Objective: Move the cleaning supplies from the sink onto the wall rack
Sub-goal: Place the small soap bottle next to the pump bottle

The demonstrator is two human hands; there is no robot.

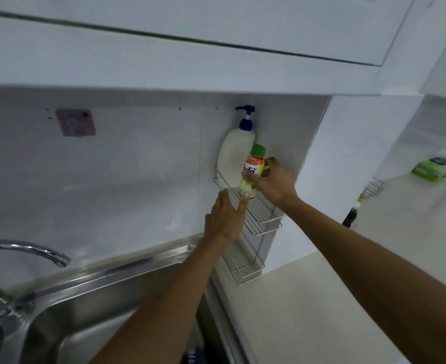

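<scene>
A two-tier wire wall rack (262,219) hangs in the corner beside the steel sink (90,292). A white pump bottle with a blue pump (233,153) stands at the back of the upper shelf. In front of it, my right hand (275,183) grips a small yellow bottle with a green cap (252,172), which stands upright over the upper shelf. My left hand (226,216) reaches up from below with one fingertip touching the bottle's base. The lower shelf (243,264) looks bare.
A curved chrome faucet (32,252) rises at the left over the sink. A pink adhesive hook (75,122) is stuck on the wall. Green sponges (430,170), another wire basket (373,189) and a dark bottle (350,215) sit at the far right.
</scene>
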